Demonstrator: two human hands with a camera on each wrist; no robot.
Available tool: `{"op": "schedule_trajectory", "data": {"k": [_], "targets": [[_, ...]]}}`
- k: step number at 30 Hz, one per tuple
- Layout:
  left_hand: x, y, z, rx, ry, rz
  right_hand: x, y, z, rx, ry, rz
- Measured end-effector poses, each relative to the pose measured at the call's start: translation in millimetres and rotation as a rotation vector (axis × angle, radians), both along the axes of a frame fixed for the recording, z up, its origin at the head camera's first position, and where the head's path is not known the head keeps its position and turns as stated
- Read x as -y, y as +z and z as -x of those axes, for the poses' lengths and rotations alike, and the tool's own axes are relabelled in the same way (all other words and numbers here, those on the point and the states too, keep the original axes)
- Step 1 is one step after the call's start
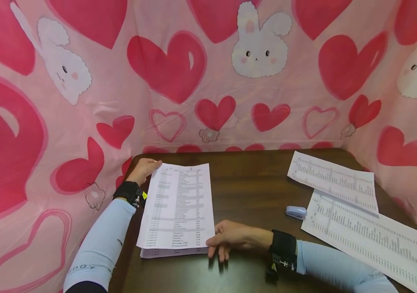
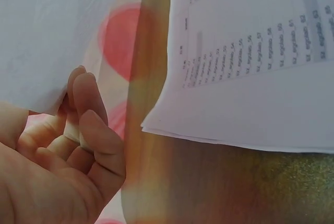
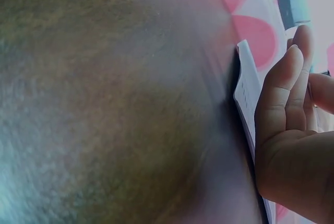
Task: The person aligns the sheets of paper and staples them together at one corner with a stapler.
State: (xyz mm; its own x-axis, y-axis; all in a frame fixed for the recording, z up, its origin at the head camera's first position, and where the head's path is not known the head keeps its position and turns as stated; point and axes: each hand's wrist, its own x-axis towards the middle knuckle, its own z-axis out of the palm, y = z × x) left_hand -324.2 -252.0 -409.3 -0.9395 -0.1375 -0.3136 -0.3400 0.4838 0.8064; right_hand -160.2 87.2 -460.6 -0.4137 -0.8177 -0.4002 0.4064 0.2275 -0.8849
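My left hand (image 1: 144, 170) pinches the top left corner of a printed sheet of paper (image 1: 179, 203), its fingertips and thumb meeting at the edge in the left wrist view. At the sheet's lower right corner, my right hand (image 1: 230, 237) has its thumb on the paper and its other fingers bent below. The sheet carries a table of text with grey bands. Under it, more printed pages (image 2: 250, 104) lie on the table, their lower edge (image 1: 173, 253) peeking out. In the right wrist view, my right fingers (image 3: 276, 91) lie beside those pages, close over the table.
Two printed sheets lie at the right, the upper one (image 1: 334, 181) overlapping the lower one (image 1: 365, 240). A small pale blue stapler (image 1: 296, 212) sits at their left edge. Pink heart-and-rabbit cloth (image 1: 274, 89) hangs around the brown table (image 1: 248, 183).
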Motion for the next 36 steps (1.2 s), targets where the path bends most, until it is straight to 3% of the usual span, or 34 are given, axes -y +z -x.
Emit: {"op": "schedule_trajectory", "data": {"k": [11,16,27,36], "targets": [[6.1,-15.9,-2.5,0.004,-0.037,-0.015,-2.0,-5.4,0.4,0.006,-0.022,-0.036],[6.8,-22.2,-0.4,0.043,-0.013,-0.03,-1.9,-4.8,1.5,0.017,-0.01,-0.047],[5.1,-30.0,1.6,0.026,-0.057,0.005,0.7,-8.1,4.4,0.051,0.019,-0.067],[6.1,-36.8,9.0,0.028,-0.035,0.016,0.4,-9.3,6.2,0.046,0.019,-0.069]]}}
